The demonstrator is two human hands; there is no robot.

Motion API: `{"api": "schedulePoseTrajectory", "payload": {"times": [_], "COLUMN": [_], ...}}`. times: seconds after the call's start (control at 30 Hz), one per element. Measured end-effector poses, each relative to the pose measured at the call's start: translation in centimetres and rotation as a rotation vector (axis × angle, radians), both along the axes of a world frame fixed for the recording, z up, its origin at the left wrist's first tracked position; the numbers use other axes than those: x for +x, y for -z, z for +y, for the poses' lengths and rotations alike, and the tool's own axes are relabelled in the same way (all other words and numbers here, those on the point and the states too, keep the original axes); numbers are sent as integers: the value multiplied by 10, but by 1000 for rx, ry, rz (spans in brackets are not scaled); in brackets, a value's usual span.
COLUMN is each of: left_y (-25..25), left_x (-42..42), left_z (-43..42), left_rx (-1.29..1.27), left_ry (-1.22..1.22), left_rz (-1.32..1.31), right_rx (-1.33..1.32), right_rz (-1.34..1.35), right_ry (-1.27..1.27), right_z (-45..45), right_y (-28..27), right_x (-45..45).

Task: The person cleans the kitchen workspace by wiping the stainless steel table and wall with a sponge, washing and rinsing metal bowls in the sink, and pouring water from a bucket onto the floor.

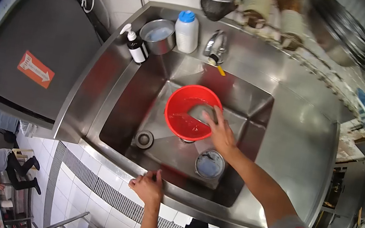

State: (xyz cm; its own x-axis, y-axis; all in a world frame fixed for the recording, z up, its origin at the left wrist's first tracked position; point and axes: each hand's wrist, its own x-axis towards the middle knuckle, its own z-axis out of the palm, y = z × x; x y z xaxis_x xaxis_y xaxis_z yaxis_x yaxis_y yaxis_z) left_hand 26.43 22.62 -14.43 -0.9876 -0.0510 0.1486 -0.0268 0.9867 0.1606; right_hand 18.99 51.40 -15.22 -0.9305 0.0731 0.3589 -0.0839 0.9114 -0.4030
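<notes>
A red bucket (173, 118) stands in the steel sink (165, 156), with some liquid in it. My right hand (221, 133) reaches over the bucket's right side, its fingers on a greyish round item (200, 112) inside; what that item is, I cannot make out. On the sink's front rim rests my left hand (148, 188), fingers apart and holding nothing. A round container with pale bluish contents (209, 164) sits on the sink floor, below my right hand. The drain (144, 139) shows at the lower left of the basin.
Behind the basin are a pump bottle (137, 49), a metal pot (158, 36), a white bottle with a blue cap (186, 32) and the faucet (216, 46). A strainer (216, 1) hangs above. Another person (7, 168) is at the far lower left.
</notes>
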Motion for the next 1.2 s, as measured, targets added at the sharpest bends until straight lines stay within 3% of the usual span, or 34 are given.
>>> {"api": "schedulePoseTrajectory", "payload": {"times": [0.07,0.13,0.17,0.2,0.3,0.37,0.4,0.43,0.5,0.6,0.7,0.8,0.97,1.07,1.1,1.17,1.2], "left_y": [1,-8,-4,-3,-10,-12,-12,-12,-13,-12,-17,1,-5,18,9,13,41], "left_x": [-3,-4,-5,-6,-9,-7,-7,-7,-6,-3,-2,2,11,20,38,86,105], "left_z": [2,2,-1,-1,-1,1,1,2,2,2,6,1,2,-2,11,53,58], "left_rx": [-25,3,15,46,97,112,118,125,123,75,-32,-39,277,210,3,-210,-112], "left_ry": [-35,-7,9,3,-10,-5,-19,-28,-2,-8,-16,5,-14,49,99,-209,-248], "left_rz": [-15,-50,-5,-4,-19,-42,-47,-49,-33,-34,-29,64,58,285,362,325,298], "right_rx": [248,238,-58,-120,-501,-1092,-1293,-1293,-1492,-1440,-1427,-1382,-1273,-1290,-1292,-1296,-1312], "right_rz": [-417,-508,-758,-778,-1134,-911,-808,-793,-860,-754,-662,-650,-664,-685,-693,-671,-649], "right_ry": [99,233,336,332,406,556,593,606,413,293,146,26,53,80,102,290,330], "right_z": [-18,-17,-23,-19,-3,10,0,1,9,8,34,62,144,212,234,277,299], "right_y": [43,155,170,211,258,292,240,223,187,119,101,7,-122,-142,-147,-159,-159], "right_x": [-60,-102,-117,-128,-148,-140,-128,-125,-122,-102,-81,-25,124,230,268,349,389]}}
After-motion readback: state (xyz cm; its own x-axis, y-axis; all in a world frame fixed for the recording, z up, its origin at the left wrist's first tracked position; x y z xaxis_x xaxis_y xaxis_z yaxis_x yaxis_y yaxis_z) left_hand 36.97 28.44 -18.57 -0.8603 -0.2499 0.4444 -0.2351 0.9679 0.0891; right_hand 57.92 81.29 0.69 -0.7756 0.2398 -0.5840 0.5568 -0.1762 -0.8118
